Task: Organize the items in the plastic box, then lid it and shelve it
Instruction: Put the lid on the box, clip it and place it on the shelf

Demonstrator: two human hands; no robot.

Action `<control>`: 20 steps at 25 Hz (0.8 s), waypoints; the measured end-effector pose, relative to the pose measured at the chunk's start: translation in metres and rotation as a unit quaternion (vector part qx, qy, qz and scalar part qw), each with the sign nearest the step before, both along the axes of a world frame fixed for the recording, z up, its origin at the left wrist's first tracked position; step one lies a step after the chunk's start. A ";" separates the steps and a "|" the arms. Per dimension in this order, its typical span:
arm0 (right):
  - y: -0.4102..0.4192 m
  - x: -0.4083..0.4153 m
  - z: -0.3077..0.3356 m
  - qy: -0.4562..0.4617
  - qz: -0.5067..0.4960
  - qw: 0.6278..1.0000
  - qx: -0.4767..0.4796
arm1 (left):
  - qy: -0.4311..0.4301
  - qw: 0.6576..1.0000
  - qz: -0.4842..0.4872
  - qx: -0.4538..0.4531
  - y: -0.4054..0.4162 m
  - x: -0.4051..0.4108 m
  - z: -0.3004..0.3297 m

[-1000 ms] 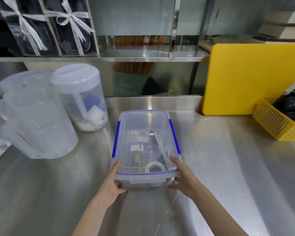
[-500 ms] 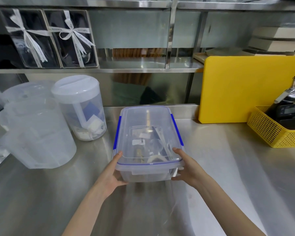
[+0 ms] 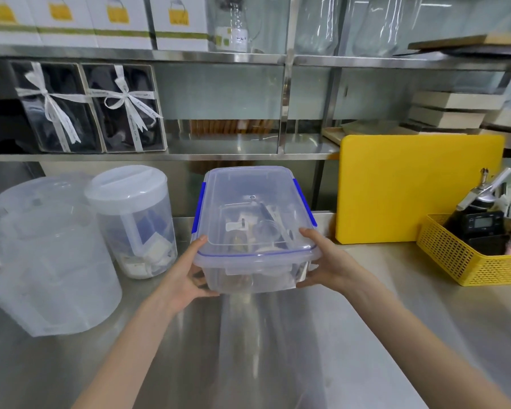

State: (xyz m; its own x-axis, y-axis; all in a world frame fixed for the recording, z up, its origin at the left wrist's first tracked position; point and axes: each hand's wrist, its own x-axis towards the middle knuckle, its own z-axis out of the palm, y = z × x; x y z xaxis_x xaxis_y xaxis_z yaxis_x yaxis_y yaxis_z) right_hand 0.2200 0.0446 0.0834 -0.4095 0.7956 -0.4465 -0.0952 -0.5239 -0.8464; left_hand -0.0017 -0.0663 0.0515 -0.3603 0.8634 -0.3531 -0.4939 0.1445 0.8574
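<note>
A clear plastic box point(image 3: 257, 273) with its lid point(image 3: 248, 184) on and blue side clips is held above the steel counter point(image 3: 278, 335), in front of the lower shelf point(image 3: 233, 150). Small items show dimly through its walls. My left hand point(image 3: 186, 273) grips the near left corner, thumb on the lid. My right hand point(image 3: 326, 261) grips the near right corner the same way.
Two translucent lidded tubs point(image 3: 133, 219) stand at the left. A yellow cutting board point(image 3: 416, 187) leans at the back right beside a yellow basket point(image 3: 469, 261) of tools. Two ribboned dark gift boxes point(image 3: 124, 110) fill the shelf's left; its middle holds bare steel.
The box rose off the counter in both hands and moved away toward the shelf. The view tilted up, bringing the upper shelf into sight.
</note>
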 end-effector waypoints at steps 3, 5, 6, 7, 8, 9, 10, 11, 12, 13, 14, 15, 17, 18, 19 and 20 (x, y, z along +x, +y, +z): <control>0.013 -0.004 0.020 -0.005 0.004 1.000 0.020 | 0.009 1.000 -0.011 0.006 0.014 -0.008 0.020; 0.022 -0.009 0.031 -0.001 0.013 0.999 0.033 | 0.018 1.000 -0.016 0.014 0.022 -0.013 0.032; 0.028 -0.012 0.037 -0.002 0.018 0.999 0.040 | 0.023 0.999 -0.021 0.016 0.027 -0.017 0.039; 0.034 -0.014 0.042 -0.006 0.021 0.999 0.049 | 0.029 0.999 -0.025 0.016 0.032 -0.020 0.044; 0.041 -0.018 0.047 -0.011 0.022 0.998 0.057 | 0.035 0.999 -0.031 0.016 0.038 -0.024 0.049; 0.048 -0.021 0.052 -0.012 0.022 0.998 0.061 | 0.040 0.999 -0.034 0.016 0.043 -0.028 0.055; 0.055 -0.025 0.056 -0.012 0.023 0.998 0.059 | 0.042 0.998 -0.034 0.014 0.049 -0.032 0.060; 0.062 -0.030 0.061 -0.009 0.027 0.998 0.055 | 0.045 0.998 -0.033 0.011 0.055 -0.037 0.064; 0.068 -0.034 0.065 -0.009 0.031 0.998 0.054 | 0.047 0.998 -0.032 0.008 0.062 -0.041 0.069; 0.076 -0.038 0.068 -0.012 0.037 0.998 0.055 | 0.050 0.998 -0.032 0.005 0.069 -0.046 0.073; 0.083 -0.043 0.071 -0.015 0.040 0.997 0.058 | 0.052 0.998 -0.033 0.004 0.076 -0.050 0.077; 0.091 -0.048 0.075 -0.020 0.040 0.997 0.060 | 0.054 0.998 -0.033 0.002 0.084 -0.055 0.081; 0.106 -0.058 0.080 -0.022 0.044 0.997 0.059 | 0.057 0.998 -0.031 0.001 0.099 -0.065 0.087; 0.115 -0.064 0.084 -0.021 0.050 0.997 0.058 | 0.059 0.998 -0.032 0.003 0.107 -0.071 0.090; 0.122 -0.069 0.087 -0.021 0.055 0.997 0.056 | 0.061 0.998 -0.033 0.003 0.113 -0.076 0.093; 0.130 -0.074 0.089 -0.020 0.057 0.997 0.054 | 0.063 0.997 -0.034 0.002 0.120 -0.082 0.095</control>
State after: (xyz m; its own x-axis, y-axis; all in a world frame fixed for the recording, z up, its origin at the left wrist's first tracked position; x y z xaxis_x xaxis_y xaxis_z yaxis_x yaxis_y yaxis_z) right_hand 0.1459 0.1748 0.1724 -0.4837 0.7895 -0.3778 -0.0052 -0.4342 -0.9008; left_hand -0.0834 0.0537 0.1462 -0.3428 0.8881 -0.3062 -0.3721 0.1709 0.9123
